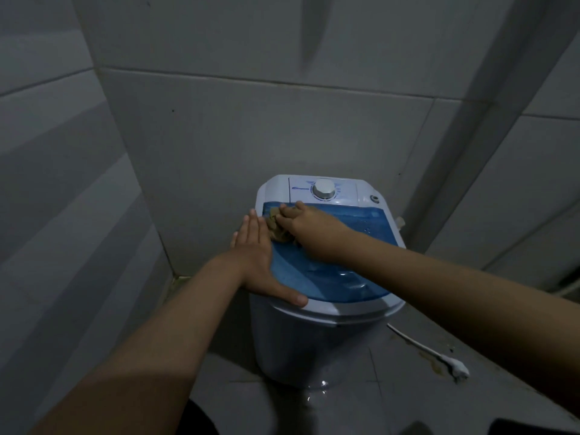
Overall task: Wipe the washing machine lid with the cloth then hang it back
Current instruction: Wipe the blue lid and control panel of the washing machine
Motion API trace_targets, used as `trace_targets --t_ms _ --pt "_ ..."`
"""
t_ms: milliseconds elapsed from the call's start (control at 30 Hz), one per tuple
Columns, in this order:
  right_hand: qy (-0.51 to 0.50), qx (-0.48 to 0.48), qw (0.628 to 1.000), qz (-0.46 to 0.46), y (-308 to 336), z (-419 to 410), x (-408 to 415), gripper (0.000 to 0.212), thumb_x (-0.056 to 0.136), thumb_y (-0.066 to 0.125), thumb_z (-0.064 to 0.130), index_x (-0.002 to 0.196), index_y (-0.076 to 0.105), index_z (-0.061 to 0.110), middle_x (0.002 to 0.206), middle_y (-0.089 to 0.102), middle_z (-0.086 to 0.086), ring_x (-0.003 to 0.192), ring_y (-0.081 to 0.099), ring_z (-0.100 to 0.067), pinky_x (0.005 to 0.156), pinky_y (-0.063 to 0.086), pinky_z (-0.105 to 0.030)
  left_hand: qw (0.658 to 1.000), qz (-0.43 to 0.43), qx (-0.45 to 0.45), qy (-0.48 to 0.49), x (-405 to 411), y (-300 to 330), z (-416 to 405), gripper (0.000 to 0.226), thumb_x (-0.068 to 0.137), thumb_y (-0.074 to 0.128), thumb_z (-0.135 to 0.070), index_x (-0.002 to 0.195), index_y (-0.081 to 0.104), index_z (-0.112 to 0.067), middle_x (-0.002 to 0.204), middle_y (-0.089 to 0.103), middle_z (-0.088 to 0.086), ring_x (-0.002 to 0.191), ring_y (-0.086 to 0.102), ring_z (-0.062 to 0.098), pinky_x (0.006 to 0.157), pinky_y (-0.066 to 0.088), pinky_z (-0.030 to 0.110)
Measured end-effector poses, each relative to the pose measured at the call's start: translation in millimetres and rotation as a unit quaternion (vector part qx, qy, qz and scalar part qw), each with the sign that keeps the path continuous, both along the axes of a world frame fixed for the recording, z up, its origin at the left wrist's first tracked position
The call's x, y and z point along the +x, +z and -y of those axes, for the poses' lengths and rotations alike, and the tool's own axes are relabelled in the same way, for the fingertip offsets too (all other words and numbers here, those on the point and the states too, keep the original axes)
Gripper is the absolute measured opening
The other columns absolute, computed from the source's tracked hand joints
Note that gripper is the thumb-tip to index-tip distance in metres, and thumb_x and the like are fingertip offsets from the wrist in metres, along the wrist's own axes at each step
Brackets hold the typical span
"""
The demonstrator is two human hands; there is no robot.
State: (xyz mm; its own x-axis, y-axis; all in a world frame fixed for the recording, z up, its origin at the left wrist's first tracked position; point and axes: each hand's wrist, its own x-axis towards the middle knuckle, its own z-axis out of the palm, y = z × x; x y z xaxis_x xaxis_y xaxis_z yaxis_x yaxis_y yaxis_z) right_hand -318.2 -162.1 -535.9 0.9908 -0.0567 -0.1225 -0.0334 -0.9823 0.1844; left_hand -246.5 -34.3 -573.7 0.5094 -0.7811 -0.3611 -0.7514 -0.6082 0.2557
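Observation:
A small white washing machine stands in a tiled corner, topped by a translucent blue lid. My right hand reaches across the lid and grips a crumpled tan cloth, pressing it onto the lid's far left corner. My left hand lies flat with fingers stretched out on the lid's left edge, thumb along the front rim, right beside the cloth. Part of the cloth is hidden under my right hand.
A white control panel with a round knob sits behind the lid. Grey tiled walls close in on the left, back and right. A white cord with a plug lies on the wet floor to the right.

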Motion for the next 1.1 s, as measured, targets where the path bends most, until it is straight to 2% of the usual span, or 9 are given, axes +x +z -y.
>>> trace_targets --t_ms 100,233,367,533,767,900,967,1100 --pt "0.011 0.019 1.0 -0.018 4 -6 -20 0.067 0.09 0.051 0.004 0.15 0.021 0.011 0.16 0.015 -0.008 0.146 0.016 -0.031 0.118 0.017 -0.036 1.0 -0.001 -0.007 0.007 -3 2 -1 0.16 0.04 0.064 -0.085 0.14 -0.034 -0.006 0.146 -0.043 0.016 0.137 -0.037 0.029 0.116 -0.012 0.045" --pt "0.025 0.067 0.997 -0.029 2 -6 -41 0.071 0.087 0.056 0.002 0.148 0.026 0.018 0.16 0.017 -0.002 0.148 0.011 -0.028 0.117 0.023 -0.043 1.0 -0.004 -0.005 0.008 -5 4 -2 0.16 0.04 0.063 -0.084 0.14 -0.033 -0.004 0.147 -0.041 0.016 0.137 -0.036 0.029 0.115 -0.011 0.045" --pt "0.058 0.112 0.991 -0.035 -3 0 -57 0.07 0.084 0.061 0.004 0.145 0.034 0.023 0.158 0.025 0.003 0.148 0.013 -0.024 0.117 0.029 -0.046 1.0 0.0 -0.002 0.007 -5 4 -1 0.16 0.042 0.066 -0.083 0.139 -0.033 -0.003 0.147 -0.042 0.016 0.137 -0.035 0.03 0.115 -0.011 0.045" --pt "0.103 0.105 0.987 -0.057 -5 9 -77 0.068 0.082 0.062 0.004 0.143 0.04 0.024 0.157 0.027 0.006 0.148 0.014 -0.021 0.118 0.027 -0.043 1.0 0.003 -0.006 0.007 -5 4 -1 0.163 0.038 0.063 -0.086 0.14 -0.033 -0.003 0.147 -0.041 0.017 0.138 -0.034 0.03 0.115 -0.011 0.045" --pt "0.116 0.055 0.988 -0.084 2 29 -112 0.069 0.084 0.049 -0.004 0.145 0.035 0.026 0.159 0.021 0.008 0.149 0.011 -0.02 0.118 0.028 -0.04 1.0 -0.007 -0.009 0.003 -5 6 -2 0.163 0.034 0.06 -0.087 0.141 -0.032 -0.005 0.148 -0.041 0.016 0.138 -0.033 0.03 0.115 -0.011 0.046" --pt "0.092 0.036 0.99 -0.1 12 40 -132 0.072 0.086 0.045 -0.005 0.146 0.03 0.032 0.16 0.016 0.012 0.149 0.009 -0.014 0.119 0.025 -0.031 1.0 -0.011 -0.013 0.001 -4 5 -3 0.164 0.033 0.06 -0.088 0.141 -0.031 -0.005 0.148 -0.041 0.016 0.138 -0.034 0.03 0.115 -0.012 0.046" --pt "0.08 0.021 0.99 -0.11 20 46 -139 0.072 0.086 0.048 -0.004 0.145 0.031 0.034 0.159 0.018 0.014 0.148 0.016 -0.011 0.116 0.032 -0.029 1.0 -0.007 -0.016 -0.004 -3 4 -3 0.163 0.035 0.06 -0.088 0.142 -0.031 -0.005 0.148 -0.041 0.015 0.138 -0.034 0.03 0.115 -0.012 0.046" --pt "0.056 0.0 0.993 -0.1 34 62 -137 0.07 0.082 0.056 0.0 0.14 0.04 0.036 0.149 0.039 0.015 0.131 0.047 -0.011 0.097 0.045 -0.02 1.0 0.007 -0.016 -0.018 -2 4 -4 0.16 0.037 0.057 -0.089 0.142 -0.03 -0.006 0.148 -0.041 0.014 0.138 -0.034 0.029 0.115 -0.013 0.045"
